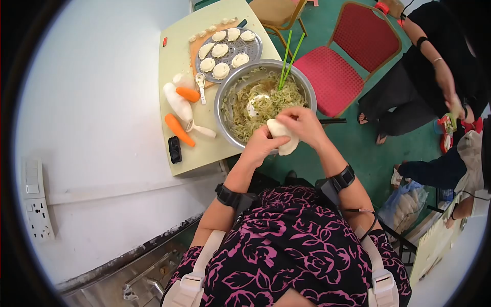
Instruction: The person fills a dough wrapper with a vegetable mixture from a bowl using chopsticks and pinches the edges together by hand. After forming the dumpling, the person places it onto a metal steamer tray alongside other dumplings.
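Observation:
A pale dumpling (284, 138) is held between my two hands at the near rim of a large metal bowl (223, 128). My left hand (262, 146) supports it from the left, thumb across its front. The fingers of my right hand (305, 127) are closed at its upper right edge. In the bowl lies shredded greenish filling (276, 97) with a white spoon (254, 106) in it, and green chopsticks (285, 64) stand at the far side. Behind it, several dumplings (220, 50) rest on a perforated metal tray (232, 52). Any filling inside the held dumpling is hidden.
Left of the bowl on the table (179, 51) are a white spoon (201, 89), carrots (179, 130), a white radish (178, 102) and a black object (175, 149). A red chair (327, 79) stands right. Other people (409, 82) are at the far right.

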The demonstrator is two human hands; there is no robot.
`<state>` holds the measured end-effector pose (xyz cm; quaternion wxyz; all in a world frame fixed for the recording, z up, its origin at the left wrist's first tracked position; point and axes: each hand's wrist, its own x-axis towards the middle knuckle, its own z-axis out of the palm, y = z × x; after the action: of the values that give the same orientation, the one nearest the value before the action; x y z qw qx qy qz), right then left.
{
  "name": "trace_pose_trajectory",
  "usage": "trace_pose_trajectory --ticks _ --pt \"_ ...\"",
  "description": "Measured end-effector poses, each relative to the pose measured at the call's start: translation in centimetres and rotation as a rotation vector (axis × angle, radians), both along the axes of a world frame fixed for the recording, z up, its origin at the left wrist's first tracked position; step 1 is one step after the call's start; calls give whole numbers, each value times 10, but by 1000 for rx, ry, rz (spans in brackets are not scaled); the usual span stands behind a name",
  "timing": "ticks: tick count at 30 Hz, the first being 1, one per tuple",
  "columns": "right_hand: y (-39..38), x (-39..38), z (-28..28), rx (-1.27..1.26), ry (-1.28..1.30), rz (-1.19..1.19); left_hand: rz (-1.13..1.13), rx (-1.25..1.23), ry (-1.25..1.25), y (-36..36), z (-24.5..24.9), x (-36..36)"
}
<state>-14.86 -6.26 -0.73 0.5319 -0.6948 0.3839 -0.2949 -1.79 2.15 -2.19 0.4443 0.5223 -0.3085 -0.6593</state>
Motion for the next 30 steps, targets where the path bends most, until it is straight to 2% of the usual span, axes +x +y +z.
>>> trace_pose_trajectory --ticks 2,3,6,9,12,15,18,21,22,25,26,29,30 --pt "-4 1 5 61 90 118 -128 -8 -164 0 3 -1" --pt "-5 1 8 91 136 177 -118 -26 -164 1 6 -2" --pt "-2 -1 15 75 192 57 -78 -71 -116 2 12 -3" --pt "-1 0 4 120 -61 42 -54 -72 -11 2 12 1" --pt "-6 3 -4 146 -47 227 -96 -33 -17 1 13 4" --pt "-2 5 1 338 -130 201 -155 -29 -64 -2 13 7" --pt "-5 2 -5 180 -29 384 -156 -44 -1 2 8 4" --pt "1 3 -3 275 -179 233 -86 -11 130 4 0 4" --pt "1 -1 2 419 -293 193 -18 15 187 3 4 3" --pt "-10 -13 -7 431 -209 10 159 20 331 0 0 6" --pt "-8 -18 -8 505 -225 -11 205 12 359 -1 -2 8" --pt "0 -14 -19 147 73 -6 275 7 389 -2 -3 7" --pt "4 -10 -12 90 31 -57 286 8 392 -2 -2 5"
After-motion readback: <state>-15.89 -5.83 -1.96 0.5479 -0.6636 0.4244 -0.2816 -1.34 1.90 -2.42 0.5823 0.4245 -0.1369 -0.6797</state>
